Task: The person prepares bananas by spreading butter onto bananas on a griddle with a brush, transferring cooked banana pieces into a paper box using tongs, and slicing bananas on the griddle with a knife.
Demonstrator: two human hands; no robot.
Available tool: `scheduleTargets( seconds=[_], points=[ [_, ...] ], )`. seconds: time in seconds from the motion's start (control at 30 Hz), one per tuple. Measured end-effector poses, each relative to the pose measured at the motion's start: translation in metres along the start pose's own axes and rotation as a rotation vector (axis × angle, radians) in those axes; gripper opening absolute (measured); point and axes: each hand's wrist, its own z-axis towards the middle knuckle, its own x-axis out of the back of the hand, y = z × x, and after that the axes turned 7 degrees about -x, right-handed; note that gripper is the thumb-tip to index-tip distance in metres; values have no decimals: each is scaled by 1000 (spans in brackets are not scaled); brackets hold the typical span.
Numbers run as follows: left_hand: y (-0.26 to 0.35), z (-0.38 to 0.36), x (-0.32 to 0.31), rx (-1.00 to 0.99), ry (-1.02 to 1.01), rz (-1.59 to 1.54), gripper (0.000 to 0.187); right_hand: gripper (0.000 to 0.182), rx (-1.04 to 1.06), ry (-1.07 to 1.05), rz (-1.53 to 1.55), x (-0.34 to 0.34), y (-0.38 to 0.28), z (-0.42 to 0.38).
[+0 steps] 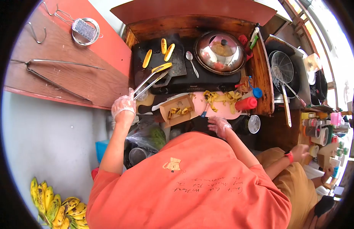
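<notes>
My gloved left hand (pixel 124 104) is closed around metal tongs (pixel 147 81), whose tips reach a yellow banana piece (pixel 161 67) at the near edge of the dark griddle plate (pixel 179 63). Three more banana pieces (pixel 147 58) lie farther back on the plate. My right hand (pixel 219 126), also in a clear plastic glove, has its fingers stretched out by the near edge of the pink cutting board (pixel 219 111). Close to its fingertips is a blue handle (pixel 204 113). Between my hands, a cardboard tray (pixel 167 119) holds browned banana pieces (pixel 179 111).
A domed lid (pixel 220 52) and a spoon (pixel 192 64) are on the stove. Banana peels (pixel 222 97) lie on the board beside red (pixel 246 103) and blue-capped bottles (pixel 257 92). A banana bunch (pixel 56 204) sits lower left. Another person's arm (pixel 280 166) is at right.
</notes>
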Motion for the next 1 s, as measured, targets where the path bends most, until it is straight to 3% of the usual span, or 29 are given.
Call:
scheduleTargets(
  seconds=[0.07, 0.23, 0.6, 0.67, 0.73, 0.8, 0.83, 1.0],
  points=[
    [3, 1, 0, -7, -3, -5, 46, 53, 6, 8, 2, 0, -1, 2],
    [10, 16, -15, 102, 0, 3, 24, 52, 8, 14, -2, 4, 2, 5],
    [-7, 33, 10, 23, -20, -222, 29, 44, 21, 46, -4, 9, 3, -2],
    [-21, 38, 9, 24, -211, -394, 29, 44, 23, 35, 17, 12, 4, -3],
    [-42, 36, -14, 28, -213, -471, 27, 45, 22, 37, 19, 13, 4, -5],
    [-54, 37, -33, 395, -372, -1083, 23, 46, 22, 37, 19, 15, 5, -5],
    [-50, 36, -26, 538, -396, -1154, 22, 47, 22, 32, 23, 16, 6, -4],
    [-68, 14, -51, 609, -433, -1483, 25, 52, 14, 33, 28, 17, 3, -6]
  ],
)
